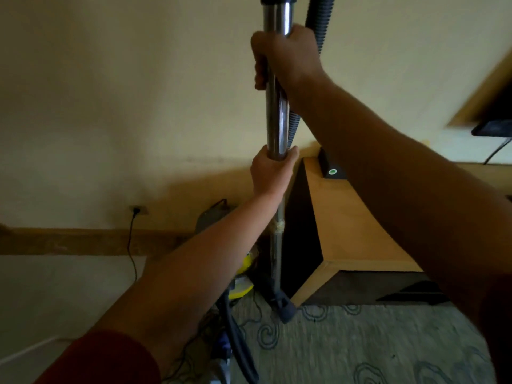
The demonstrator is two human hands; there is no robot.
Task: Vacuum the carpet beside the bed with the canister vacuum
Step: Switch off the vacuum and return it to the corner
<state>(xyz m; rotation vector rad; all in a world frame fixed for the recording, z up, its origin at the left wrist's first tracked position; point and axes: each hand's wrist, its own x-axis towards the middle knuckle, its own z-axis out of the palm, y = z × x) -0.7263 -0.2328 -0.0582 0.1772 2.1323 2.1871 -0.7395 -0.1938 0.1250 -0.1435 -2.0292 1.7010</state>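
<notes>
The chrome vacuum wand [275, 120] stands nearly upright in the middle of the view. My right hand [282, 55] grips it high up, and my left hand [273, 173] grips it lower down. The ribbed black hose [321, 20] hangs behind the wand. The dark floor nozzle [284, 304] rests at the far edge of the grey patterned carpet [360, 345]. The yellow canister [243, 275] sits on the floor behind my left forearm, partly hidden.
A wooden cabinet [354, 225] stands just right of the wand, with a black device [332, 167] showing a green light on top. A cord [131, 245] runs from a wall socket [140, 209] down to the floor. Dark hose [241, 347] and cables lie on the carpet's left side.
</notes>
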